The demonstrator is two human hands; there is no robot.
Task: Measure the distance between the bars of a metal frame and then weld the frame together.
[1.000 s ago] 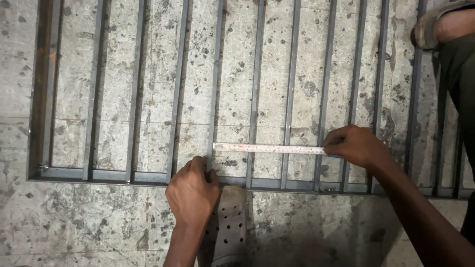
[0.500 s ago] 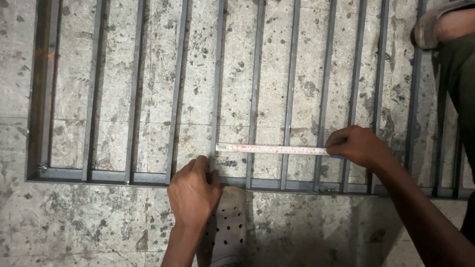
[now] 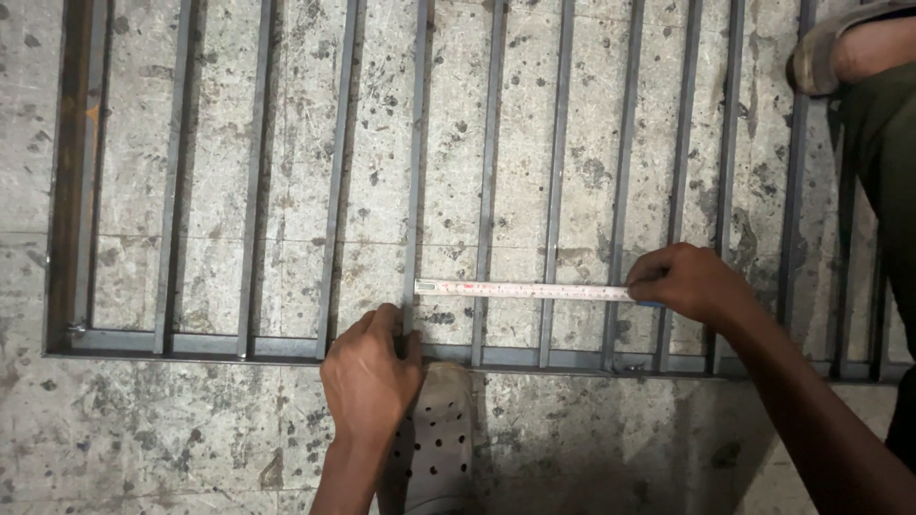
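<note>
Concrete floor [image 3: 191, 448], grey and blotched with dark stains, fills the view and carries everything else. On it lies a metal grille frame [image 3: 239, 345], a long bottom rail with many upright bars rising from it, a rusty brown edge at far left. At the top right a second person's sandalled foot [image 3: 840, 52] and dark green trouser leg [image 3: 883, 162] stand over the bars. Below the rail a perforated grey clog [image 3: 434, 448] rests beside the left wrist.

The left hand [image 3: 370, 372] presses on the bottom rail, its fingers curled round the foot of one upright bar [image 3: 412, 191]. The right hand [image 3: 689, 284] pinches the far end of a pale tape measure [image 3: 525, 290], its fingers closed on it. That tape lies flat across the bars just above the rail, its free end set against the bar the left hand grips, spanning several gaps.

By my reckoning the measuring is under way: tape laid and held taut, no mark visible on the steel yet. No packages, labels or signs show anywhere.
</note>
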